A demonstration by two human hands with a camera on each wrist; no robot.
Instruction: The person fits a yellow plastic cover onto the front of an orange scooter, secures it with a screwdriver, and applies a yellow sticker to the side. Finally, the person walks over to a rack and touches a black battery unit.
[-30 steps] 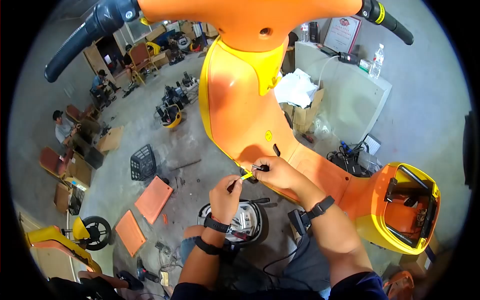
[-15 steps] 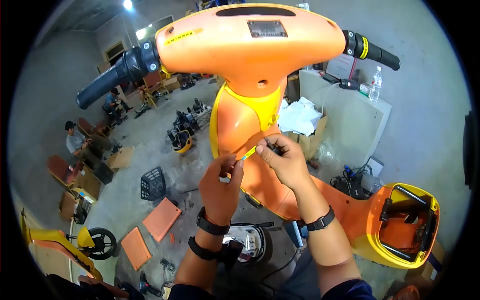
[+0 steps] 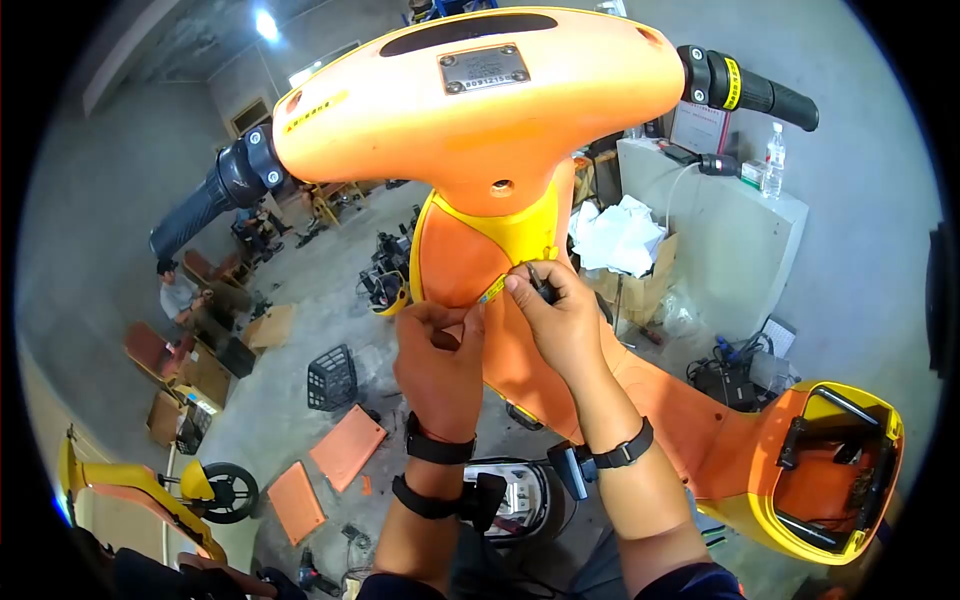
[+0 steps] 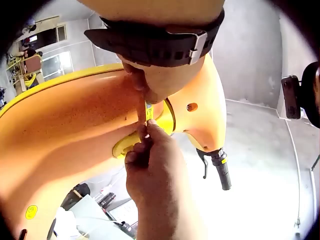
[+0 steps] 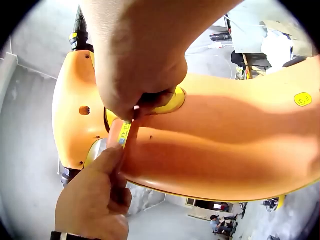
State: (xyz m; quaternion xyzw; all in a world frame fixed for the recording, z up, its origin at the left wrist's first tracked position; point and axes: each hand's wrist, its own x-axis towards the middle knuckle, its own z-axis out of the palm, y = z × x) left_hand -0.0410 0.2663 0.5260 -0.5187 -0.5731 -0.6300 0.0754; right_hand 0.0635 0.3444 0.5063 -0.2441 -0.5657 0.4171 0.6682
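A narrow yellow printed strip (image 3: pixel 493 290), like a sticker label, is stretched between my two hands in front of an orange and yellow scooter body (image 3: pixel 465 250). My left hand (image 3: pixel 440 350) pinches its lower left end between thumb and finger. The upper right end is pinched by my right hand (image 3: pixel 562 310), which also has a small black object (image 3: pixel 541 284) tucked in its fingers; its kind I cannot tell. In the left wrist view the strip (image 4: pixel 149 112) runs between both sets of fingertips. Printed characters show on the strip (image 5: pixel 124 134) in the right wrist view, close over the orange panel.
Above the hands is the handlebar cover (image 3: pixel 420 120) with a metal plate (image 3: pixel 485 70). An open seat compartment (image 3: pixel 835 470) lies at right. On the floor are a black basket (image 3: pixel 332 378) and orange panels (image 3: pixel 348 447). A grey cabinet (image 3: pixel 725 230) stands behind; people sit at far left.
The head view has tilted up, bringing the handlebar cover into sight. Both hands have risen from over the footboard to the scooter's front panel, still holding the strip.
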